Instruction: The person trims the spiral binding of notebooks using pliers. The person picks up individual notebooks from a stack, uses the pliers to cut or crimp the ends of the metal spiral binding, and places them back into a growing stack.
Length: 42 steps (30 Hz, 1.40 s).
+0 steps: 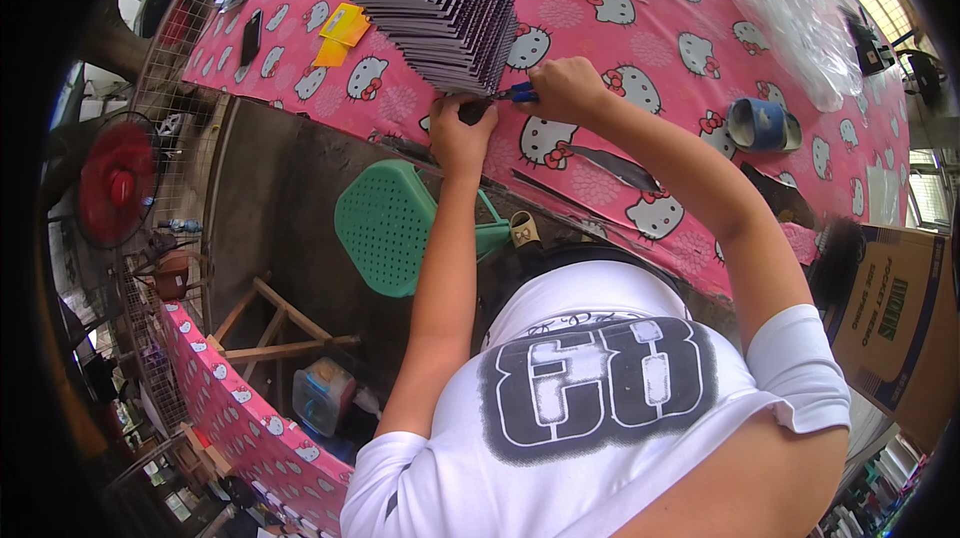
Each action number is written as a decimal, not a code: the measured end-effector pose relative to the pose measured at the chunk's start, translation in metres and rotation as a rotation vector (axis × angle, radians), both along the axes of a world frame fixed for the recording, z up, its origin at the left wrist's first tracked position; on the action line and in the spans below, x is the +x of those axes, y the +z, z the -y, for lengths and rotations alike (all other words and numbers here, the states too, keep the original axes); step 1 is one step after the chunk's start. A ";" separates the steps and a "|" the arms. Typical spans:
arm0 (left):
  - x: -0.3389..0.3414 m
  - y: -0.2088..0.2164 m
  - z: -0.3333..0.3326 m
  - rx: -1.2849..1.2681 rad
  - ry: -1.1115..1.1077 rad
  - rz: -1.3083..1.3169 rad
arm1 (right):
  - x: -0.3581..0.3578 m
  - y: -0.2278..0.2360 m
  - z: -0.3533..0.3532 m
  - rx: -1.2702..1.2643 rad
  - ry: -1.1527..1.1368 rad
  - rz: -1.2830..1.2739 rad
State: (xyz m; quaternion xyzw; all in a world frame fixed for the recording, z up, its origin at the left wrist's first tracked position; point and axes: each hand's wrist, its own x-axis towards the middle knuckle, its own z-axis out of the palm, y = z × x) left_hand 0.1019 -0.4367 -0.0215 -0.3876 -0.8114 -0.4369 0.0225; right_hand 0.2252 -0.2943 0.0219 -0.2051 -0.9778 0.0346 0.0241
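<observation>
A tall leaning stack of spiral notebooks (440, 13) with purple covers and black coils stands at the table's near edge. My left hand (462, 138) is at the lower near corner of the stack, thumb and fingers curled around the edge of a notebook there. Wrapped around blue-handled pliers (522, 93), my right hand (568, 90) points their jaws left at the coil ends by the bottom of the stack. The jaw tips and the exact spot they touch are too small to make out. Beneath everything lies a pink tablecloth (590, 13) with a cat-face pattern.
Yellow packets (343, 30) and a dark phone (250, 38) lie left of the stack. Clear plastic wrap (800, 33) and a blue round object (757, 125) are at the right. A green stool (385, 228) stands below the table edge, a cardboard box (890, 318) at far right.
</observation>
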 end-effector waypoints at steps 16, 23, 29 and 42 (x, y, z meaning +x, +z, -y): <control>-0.011 -0.008 0.002 0.031 -0.136 0.037 | -0.007 0.000 0.001 0.063 -0.010 0.049; -0.010 -0.004 0.005 -0.038 -0.126 -0.036 | -0.010 0.010 0.003 -0.146 -0.014 0.148; -0.001 -0.009 0.004 -0.076 -0.125 -0.109 | 0.017 0.028 -0.012 -0.132 -0.020 0.151; 0.112 0.039 -0.049 -0.012 -0.392 1.265 | 0.178 -0.028 -0.011 -2.168 -0.502 -0.894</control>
